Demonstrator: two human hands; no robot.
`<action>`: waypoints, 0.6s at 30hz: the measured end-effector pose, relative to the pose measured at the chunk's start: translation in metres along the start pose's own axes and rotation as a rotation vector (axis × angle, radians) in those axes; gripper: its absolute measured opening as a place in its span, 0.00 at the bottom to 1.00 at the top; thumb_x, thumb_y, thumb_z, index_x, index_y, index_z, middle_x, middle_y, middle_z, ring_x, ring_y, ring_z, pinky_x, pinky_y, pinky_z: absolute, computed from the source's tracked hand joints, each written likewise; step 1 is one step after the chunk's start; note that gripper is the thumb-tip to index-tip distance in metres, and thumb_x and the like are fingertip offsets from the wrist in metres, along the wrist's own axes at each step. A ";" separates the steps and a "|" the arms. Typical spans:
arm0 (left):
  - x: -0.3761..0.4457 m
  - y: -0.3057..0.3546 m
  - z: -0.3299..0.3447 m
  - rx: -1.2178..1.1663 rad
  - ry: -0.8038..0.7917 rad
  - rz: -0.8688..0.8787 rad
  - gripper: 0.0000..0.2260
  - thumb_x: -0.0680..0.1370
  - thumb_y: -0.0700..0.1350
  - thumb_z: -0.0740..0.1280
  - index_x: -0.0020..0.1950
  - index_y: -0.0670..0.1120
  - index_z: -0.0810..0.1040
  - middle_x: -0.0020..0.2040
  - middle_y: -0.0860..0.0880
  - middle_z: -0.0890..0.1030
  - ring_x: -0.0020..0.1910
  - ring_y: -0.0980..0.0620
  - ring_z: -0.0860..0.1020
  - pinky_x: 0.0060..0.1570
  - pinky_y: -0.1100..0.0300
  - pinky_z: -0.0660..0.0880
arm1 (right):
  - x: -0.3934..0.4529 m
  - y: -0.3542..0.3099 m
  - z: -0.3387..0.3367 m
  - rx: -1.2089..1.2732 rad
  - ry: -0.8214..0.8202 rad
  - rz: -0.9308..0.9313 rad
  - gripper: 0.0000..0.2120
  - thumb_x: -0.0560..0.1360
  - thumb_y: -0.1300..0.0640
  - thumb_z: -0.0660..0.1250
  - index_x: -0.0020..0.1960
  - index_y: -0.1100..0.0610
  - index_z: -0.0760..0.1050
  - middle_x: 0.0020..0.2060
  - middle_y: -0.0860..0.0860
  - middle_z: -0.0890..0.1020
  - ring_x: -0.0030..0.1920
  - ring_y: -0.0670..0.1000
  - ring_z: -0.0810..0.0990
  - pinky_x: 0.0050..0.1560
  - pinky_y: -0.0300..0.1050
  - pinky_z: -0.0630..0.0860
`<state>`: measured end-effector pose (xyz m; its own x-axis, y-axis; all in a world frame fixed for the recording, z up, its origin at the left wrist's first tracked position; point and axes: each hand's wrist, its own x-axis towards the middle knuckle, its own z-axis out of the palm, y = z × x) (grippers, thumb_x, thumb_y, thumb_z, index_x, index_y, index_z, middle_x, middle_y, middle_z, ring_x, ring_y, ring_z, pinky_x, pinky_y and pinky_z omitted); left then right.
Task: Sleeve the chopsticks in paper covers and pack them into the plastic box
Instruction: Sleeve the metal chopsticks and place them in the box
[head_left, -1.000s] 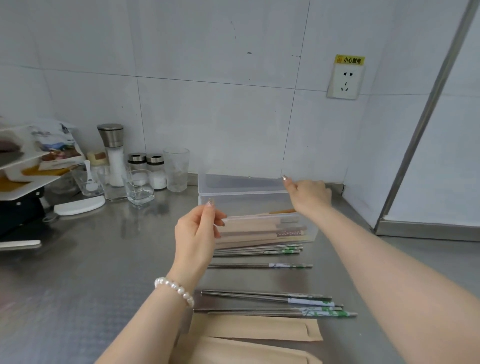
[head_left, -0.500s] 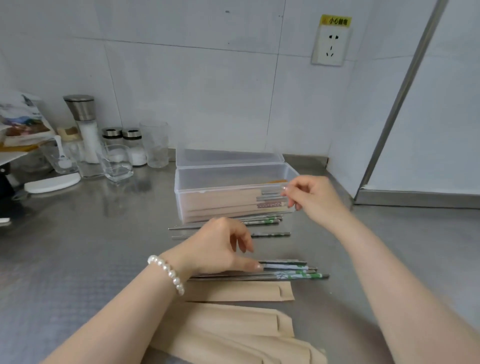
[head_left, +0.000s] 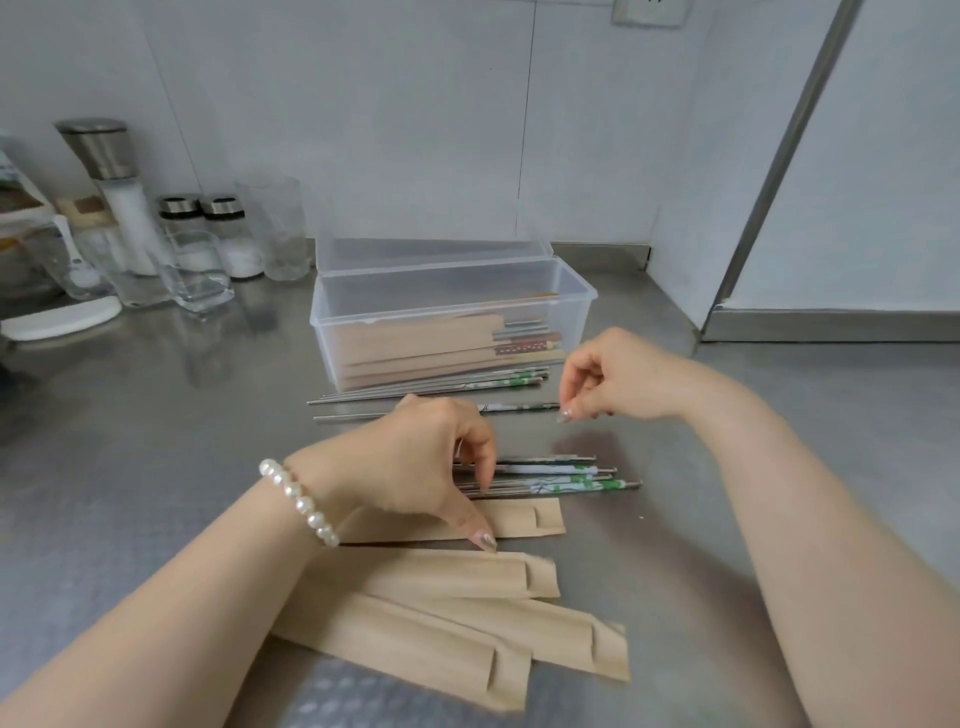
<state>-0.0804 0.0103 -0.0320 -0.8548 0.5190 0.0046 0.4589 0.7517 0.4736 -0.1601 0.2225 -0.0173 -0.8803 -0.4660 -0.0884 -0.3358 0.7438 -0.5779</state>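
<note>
- Left hand: I see it arched over the steel counter, fingers curled downward. The thumb tip rests at the edge of one paper cover, and the fingertips come down on the near group of chopsticks. I cannot tell whether it actually pinches a stick. A pearl bracelet sits on the wrist.
- Right hand: fingers loosely curled, tips pointing down, just beside the end of a single chopstick. I cannot tell whether it touches the stick; nothing is visibly held.
- Near group of chopsticks: metal, with green-and-white patterned ends, lying side by side between the hands and just behind the paper cover.
- Far chopsticks: several more lying against the front wall of the plastic box.
- Plastic box: clear, lid folded open behind it, standing at the back of the counter. Sleeved chopsticks are stacked inside, metal ends poking out toward the right.
- Loose paper covers: three or more brown sleeves overlapping in front, nearest me, open ends to the right.
- Back left: a tall grinder, two small shakers and a few clear glasses by the tiled wall.
</note>
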 end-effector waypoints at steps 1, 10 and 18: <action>0.001 -0.002 0.000 -0.002 0.000 -0.016 0.19 0.55 0.55 0.80 0.39 0.51 0.78 0.40 0.56 0.75 0.41 0.57 0.71 0.44 0.63 0.64 | -0.002 0.000 -0.002 -0.010 -0.029 0.008 0.09 0.67 0.64 0.74 0.33 0.54 0.78 0.21 0.44 0.75 0.25 0.41 0.72 0.34 0.38 0.71; 0.006 -0.016 0.001 -0.072 0.093 -0.077 0.14 0.60 0.49 0.79 0.36 0.55 0.76 0.39 0.57 0.74 0.37 0.59 0.70 0.43 0.60 0.70 | -0.016 0.001 -0.013 -0.061 -0.160 0.059 0.07 0.66 0.64 0.75 0.35 0.55 0.78 0.25 0.46 0.74 0.30 0.46 0.72 0.37 0.41 0.71; 0.008 -0.023 0.001 -0.086 0.168 -0.103 0.13 0.61 0.49 0.79 0.35 0.57 0.75 0.37 0.56 0.74 0.38 0.56 0.71 0.43 0.58 0.71 | -0.019 0.000 -0.010 -0.170 -0.319 0.110 0.07 0.62 0.59 0.78 0.34 0.54 0.79 0.25 0.45 0.79 0.30 0.43 0.75 0.39 0.41 0.73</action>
<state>-0.0979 -0.0024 -0.0434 -0.9279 0.3605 0.0955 0.3507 0.7564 0.5522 -0.1472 0.2361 -0.0073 -0.7746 -0.4850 -0.4059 -0.3199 0.8541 -0.4100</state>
